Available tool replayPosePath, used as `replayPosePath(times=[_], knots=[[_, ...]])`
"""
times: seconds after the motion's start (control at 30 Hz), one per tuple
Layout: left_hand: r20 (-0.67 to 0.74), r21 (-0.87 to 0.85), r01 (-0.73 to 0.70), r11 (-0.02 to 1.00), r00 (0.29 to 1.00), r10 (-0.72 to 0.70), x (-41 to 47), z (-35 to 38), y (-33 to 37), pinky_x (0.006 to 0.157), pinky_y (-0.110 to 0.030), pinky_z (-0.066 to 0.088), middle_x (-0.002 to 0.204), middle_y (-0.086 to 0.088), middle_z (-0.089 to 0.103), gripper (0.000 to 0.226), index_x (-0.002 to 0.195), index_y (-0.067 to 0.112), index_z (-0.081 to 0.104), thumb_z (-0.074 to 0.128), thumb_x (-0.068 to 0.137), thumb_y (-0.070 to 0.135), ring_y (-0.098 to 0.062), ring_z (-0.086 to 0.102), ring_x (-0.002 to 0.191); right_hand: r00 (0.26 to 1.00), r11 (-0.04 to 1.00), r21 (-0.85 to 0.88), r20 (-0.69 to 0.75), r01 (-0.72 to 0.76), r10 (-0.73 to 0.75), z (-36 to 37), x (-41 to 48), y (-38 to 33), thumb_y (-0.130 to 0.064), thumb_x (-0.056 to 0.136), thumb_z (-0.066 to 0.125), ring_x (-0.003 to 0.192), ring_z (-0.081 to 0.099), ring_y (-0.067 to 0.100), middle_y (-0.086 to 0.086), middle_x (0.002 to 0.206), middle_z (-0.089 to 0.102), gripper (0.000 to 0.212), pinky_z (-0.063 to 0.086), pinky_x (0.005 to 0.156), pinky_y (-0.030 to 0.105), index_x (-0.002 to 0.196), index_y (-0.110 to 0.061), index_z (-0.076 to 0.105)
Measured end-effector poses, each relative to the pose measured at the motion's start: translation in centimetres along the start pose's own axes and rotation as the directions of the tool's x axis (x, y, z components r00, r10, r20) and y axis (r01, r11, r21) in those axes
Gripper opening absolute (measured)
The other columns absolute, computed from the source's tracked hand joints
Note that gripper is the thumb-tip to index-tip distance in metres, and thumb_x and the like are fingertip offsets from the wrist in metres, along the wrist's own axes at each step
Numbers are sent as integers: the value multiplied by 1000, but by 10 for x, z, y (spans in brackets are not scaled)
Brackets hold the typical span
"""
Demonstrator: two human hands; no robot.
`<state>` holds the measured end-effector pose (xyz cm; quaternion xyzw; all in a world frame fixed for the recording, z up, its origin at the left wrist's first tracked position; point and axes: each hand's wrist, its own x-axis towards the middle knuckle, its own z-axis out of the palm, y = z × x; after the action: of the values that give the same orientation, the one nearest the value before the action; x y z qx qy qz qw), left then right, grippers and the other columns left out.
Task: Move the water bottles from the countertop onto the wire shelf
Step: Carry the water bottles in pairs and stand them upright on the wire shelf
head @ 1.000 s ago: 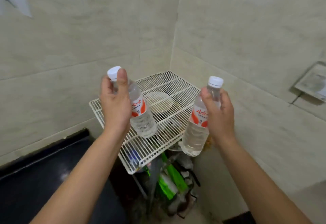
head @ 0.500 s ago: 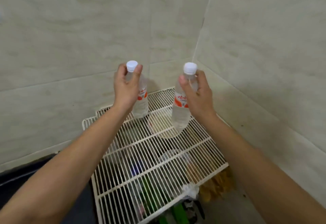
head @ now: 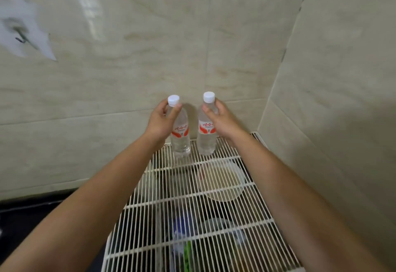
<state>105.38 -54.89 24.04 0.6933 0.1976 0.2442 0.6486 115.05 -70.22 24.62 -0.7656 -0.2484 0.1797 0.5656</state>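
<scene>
A: What has changed at the shelf (head: 214, 211) in the past second?

B: Both bottles have come in from mid-air in front of the rack and now stand upright at its back edge, against the tiled wall (head: 128, 79). A second ago they were tilted and held out over the front corner; half a second ago they hung over the middle.

A: Start at the left. How is that one held?

B: The left hand (head: 159, 121) is wrapped around the neck and shoulder of the left bottle (head: 181, 141), thumb just under the cap. The base, below the hand, appears to rest on the wires, though contact is hard to confirm.

A: And the right?

B: The same picture. The right hand (head: 222, 121) is closed on the upper body of the right bottle (head: 206, 141), whose base sits just beside its neighbour's, a narrow gap between them. Nearer the wrist, a pale dish (head: 220, 180) shows under the wires.

A: So where does the job stand?

B: Placement looks all but done for this pair. Letting go is what remains, and thin wires could tip a bottle if the release is careless.
</scene>
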Motion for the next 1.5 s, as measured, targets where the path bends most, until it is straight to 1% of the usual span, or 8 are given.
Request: replayPosePath(times=[0.13, 0.27, 0.5, 0.77, 0.93, 1.07, 1.27, 1.5], knots=[[67, 89, 71, 994, 995, -77, -7, 6, -6, 83, -39, 57, 132, 0, 64, 49, 142, 31, 47, 56, 98, 49, -21, 66, 111, 997, 996, -88, 79, 29, -22, -5, 11, 0, -51, 98, 56, 138, 48, 24, 0, 156, 46, 64, 43, 111, 50, 154, -27, 35], [44, 76, 34, 997, 998, -37, -11, 10, -5, 71, -28, 60, 122, 7, 67, 44, 142, 28, 49, 53, 100, 42, -11, 68, 105, 996, 995, -72, 66, 69, -64, -7, 11, 12, -55, 97, 56, 138, 49, 23, -1, 154, 48, 67, 44, 111, 50, 154, -28, 36], [73, 55, 36, 998, 996, -40, -10, 23, -5, 81, -34, 61, 132, 3, 65, 46, 142, 28, 49, 55, 99, 44, -10, 69, 108, 990, 984, -141, 113, 105, -89, -9, 18, 15, -61, 96, 52, 136, 52, 24, -3, 151, 51, 64, 45, 109, 53, 151, -35, 35], [70, 142, 39, 989, 996, -49, -12, 21, -15, 103, -56, 49, 147, 6, 54, 66, 149, 42, 36, 55, 90, 66, -21, 58, 128, 989, 981, -162, 117, 111, -93, -4, 12, 15, -62, 98, 46, 143, 43, 27, -2, 159, 41, 69, 38, 114, 55, 157, -36, 23], [131, 279, 7, 960, 990, -46, -19, 15, 1, 117, -50, 37, 156, 4, 44, 77, 155, 37, 30, 50, 89, 71, -19, 46, 140, 991, 983, -166, 118, 83, -64, -12, 4, 7, -62, 96, 50, 152, 24, 26, 0, 169, 19, 83, 27, 121, 55, 162, -32, 8], [24, 615, -133, 777, 988, 150, -31, -2, 22, 120, -32, 15, 167, -6, 21, 70, 161, 20, 17, 35, 103, 55, -20, 18, 154, 993, 924, -363, 62, 120, -104, -31, -16, 3, -75, 93, 36, 157, -3, 23, -3, 171, -6, 88, 10, 124, 57, 161, -36, -5], [-42, 950, -91, 299, 912, 409, -101, -49, 28, 123, -55, 16, 168, -15, 12, 70, 159, 27, 21, 19, 100, 63, -32, 11, 155, 902, 659, -700, -52, 274, -429, -41, -58, 22, -63, 103, 25, 157, -3, 30, 10, 169, -13, 73, 7, 126, 49, 163, -27, 4], [-200, 978, 162, 135, 913, 356, -222, -99, -18, 117, -64, 23, 166, -22, 14, 71, 158, 19, 26, 23, 100, 61, -39, 13, 153, 843, 556, -696, 133, 453, -521, 30, -92, 67, -59, 101, 32, 155, -15, 35, 15, 167, -20, 75, -1, 125, 54, 162, -30, -1]])
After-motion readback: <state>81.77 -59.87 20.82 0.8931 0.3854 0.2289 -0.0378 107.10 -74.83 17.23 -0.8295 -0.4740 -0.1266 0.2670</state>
